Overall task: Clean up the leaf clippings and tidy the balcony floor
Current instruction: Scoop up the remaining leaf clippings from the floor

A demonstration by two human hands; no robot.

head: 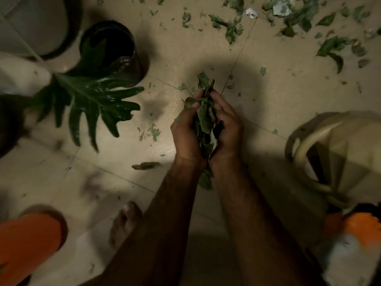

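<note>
Starting at the left, a dark pot (115,44) stands on the tiled floor (268,96), with a big lobed leaf (92,100) spread just in front of it. In the middle, the left hand (186,131) and the right hand (226,124) are cupped together. Their fingers curl round a bundle of leaf clippings (204,116), pressed between the 2 palms above the floor. The bundle's long axis runs along the hands, pointing away from the person: its top pokes out past the fingertips and its tail hangs below the wrists. The clippings look light, limp and crumpled, likely to slip out at either open end, so the hold should squeeze from both sides and close under the tail. Up and to the right, many loose clippings (233,32) lie scattered on the tiles. Thin and flat as they are, they would probably lift best once raked into a heap. A beige plastic thing (340,141) stands at the right edge.
</note>
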